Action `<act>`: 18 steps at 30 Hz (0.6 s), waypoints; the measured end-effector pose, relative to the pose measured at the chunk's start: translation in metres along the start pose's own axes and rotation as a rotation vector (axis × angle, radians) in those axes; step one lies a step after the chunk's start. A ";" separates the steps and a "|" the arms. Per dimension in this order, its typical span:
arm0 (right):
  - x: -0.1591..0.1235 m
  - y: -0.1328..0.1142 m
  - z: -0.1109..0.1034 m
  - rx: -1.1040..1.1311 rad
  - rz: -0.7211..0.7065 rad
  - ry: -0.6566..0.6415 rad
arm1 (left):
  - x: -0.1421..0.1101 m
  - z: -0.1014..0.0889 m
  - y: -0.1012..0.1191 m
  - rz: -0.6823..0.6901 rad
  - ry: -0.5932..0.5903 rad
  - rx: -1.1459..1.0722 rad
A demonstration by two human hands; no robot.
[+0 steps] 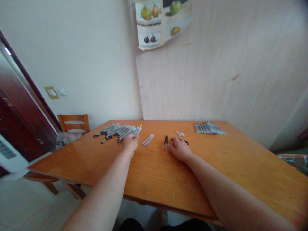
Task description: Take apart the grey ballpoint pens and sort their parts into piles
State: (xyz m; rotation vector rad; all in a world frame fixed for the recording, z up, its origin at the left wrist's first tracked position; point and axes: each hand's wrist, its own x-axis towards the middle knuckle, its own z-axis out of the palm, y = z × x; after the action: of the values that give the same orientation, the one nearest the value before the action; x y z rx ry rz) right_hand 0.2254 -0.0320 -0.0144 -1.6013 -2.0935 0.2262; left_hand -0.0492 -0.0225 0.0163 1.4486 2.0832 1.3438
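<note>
My left hand (130,143) is closed around a pale, see-through pen barrel (139,129) that points up and away. Just beyond it lies a spread pile of pens (115,131) with black ends. A few loose clear barrels (147,140) rest between my hands. My right hand (180,148) lies on the table with its fingers loosely apart, and nothing shows in them. Beside its fingertips is a small group of dark refills (166,141) with clear tips. Small black caps (186,142) peek out past its far side. Behind it sit several small white pieces (180,133).
A neat row of pens (209,128) lies at the back right of the wooden table (154,173). The wall (168,89) rises directly behind the table. A wooden chair (74,122) with a plastic bag (67,138) on it stands at the left.
</note>
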 end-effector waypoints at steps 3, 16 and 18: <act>0.001 0.001 0.002 -0.003 -0.004 0.015 | 0.009 -0.004 -0.014 0.033 -0.048 0.188; 0.001 0.002 0.004 0.008 -0.036 0.062 | 0.020 0.016 -0.022 0.092 -0.211 0.460; 0.001 0.003 0.005 0.008 -0.034 0.066 | 0.021 0.017 -0.020 0.090 -0.225 0.472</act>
State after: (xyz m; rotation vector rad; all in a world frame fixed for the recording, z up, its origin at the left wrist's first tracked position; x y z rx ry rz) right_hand 0.2255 -0.0290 -0.0197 -1.5464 -2.0649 0.1680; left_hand -0.0597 0.0029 -0.0031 1.7942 2.2975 0.6911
